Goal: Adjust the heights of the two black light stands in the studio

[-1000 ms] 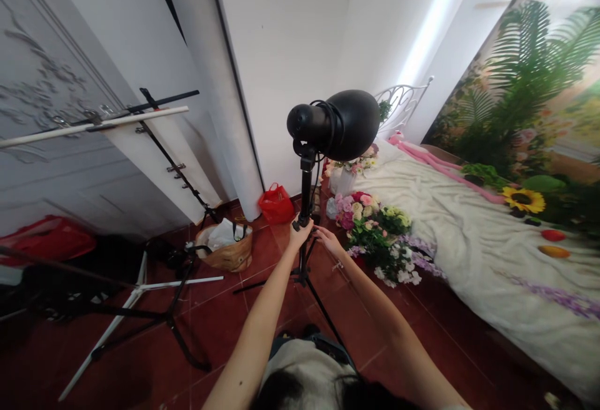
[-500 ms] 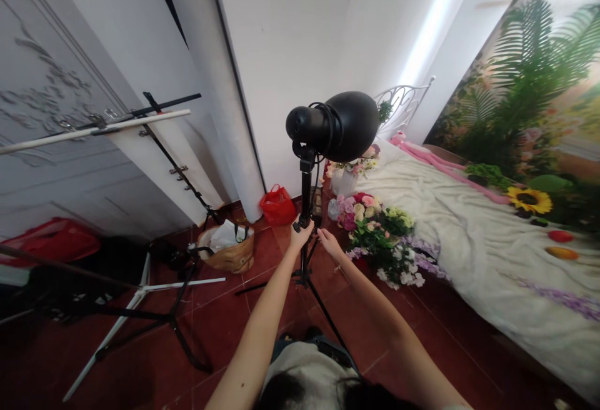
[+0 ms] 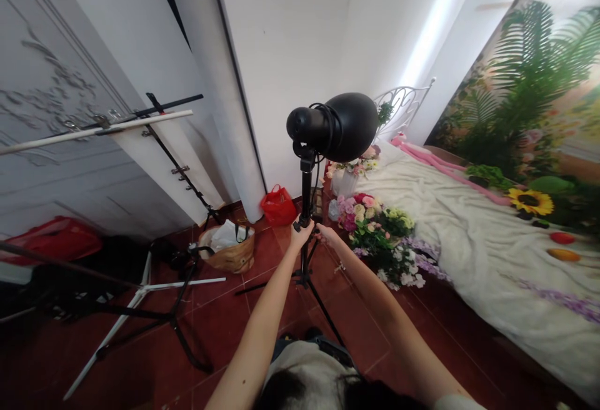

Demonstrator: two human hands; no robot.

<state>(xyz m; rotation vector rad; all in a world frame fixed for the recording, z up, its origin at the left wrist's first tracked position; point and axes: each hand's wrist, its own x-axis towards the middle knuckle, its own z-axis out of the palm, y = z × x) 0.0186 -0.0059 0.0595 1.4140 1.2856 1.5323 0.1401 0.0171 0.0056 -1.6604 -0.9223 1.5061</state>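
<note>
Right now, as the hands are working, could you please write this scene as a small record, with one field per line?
Left hand: closed around the post of the black stand
Right hand: at the stand's right side; grip unclear
Lamp head: black, on top of the stand
Floor: reddish tiles
Left side: woven basket
Behind: red bag, near the wall
Right side: flowers beside the cream blanket
On blanket: sunflower

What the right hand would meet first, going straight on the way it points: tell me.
Most likely the black light stand, just ahead of the right hand; depth is unclear there, so the fingers may already be touching it.
</note>
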